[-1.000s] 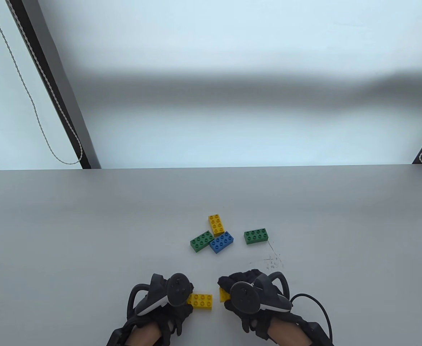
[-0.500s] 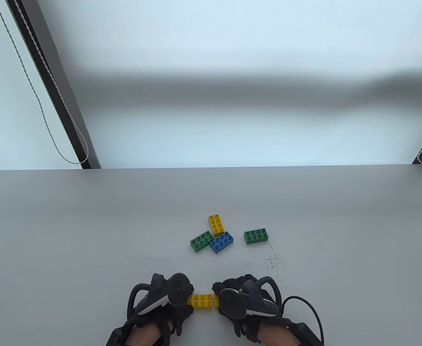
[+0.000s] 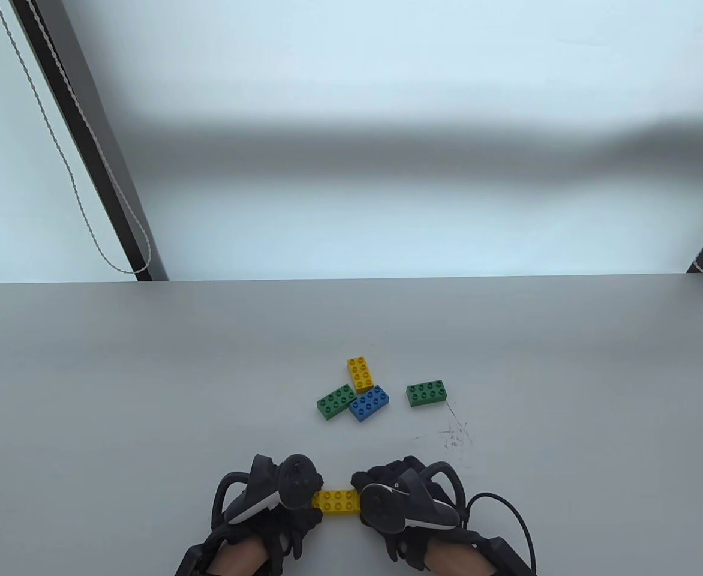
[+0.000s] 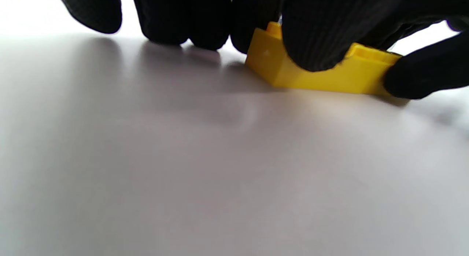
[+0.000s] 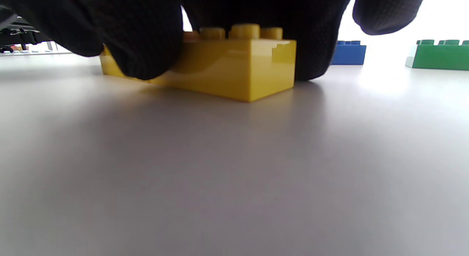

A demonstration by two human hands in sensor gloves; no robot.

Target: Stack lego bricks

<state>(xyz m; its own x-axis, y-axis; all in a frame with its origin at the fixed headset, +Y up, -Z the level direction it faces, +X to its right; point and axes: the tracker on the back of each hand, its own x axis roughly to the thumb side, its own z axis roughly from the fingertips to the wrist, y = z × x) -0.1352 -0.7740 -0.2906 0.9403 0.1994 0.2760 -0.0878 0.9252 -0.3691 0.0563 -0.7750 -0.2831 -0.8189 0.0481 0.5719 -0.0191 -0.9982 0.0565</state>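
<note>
- A second ago a gap is seen between the yellow brick [image 3: 338,501] held by the left hand [image 3: 279,498] and a second yellow piece carried at the right hand [image 3: 396,501]; now that gap is closed and both hands are pressed against the ends of one yellow brick near the table's [image 3: 147,390] front edge.
- In the left wrist view the left fingers [image 4: 315,39] are clamped over the brick's top and far end, and the brick lies flat on the table.
- In the right wrist view the right fingers [image 5: 139,47] are gripped around the brick's sides, studs showing on top; the carried piece is hidden, so whether it is seated beneath or beside cannot be told.
- The join is judged to be in progress or just made; pressing down is likely needed.
- The other yellow brick [image 3: 360,373], blue brick [image 3: 368,403] and two green bricks [image 3: 335,401] [image 3: 426,392] are left unmoved further back, still unstacked.
</note>
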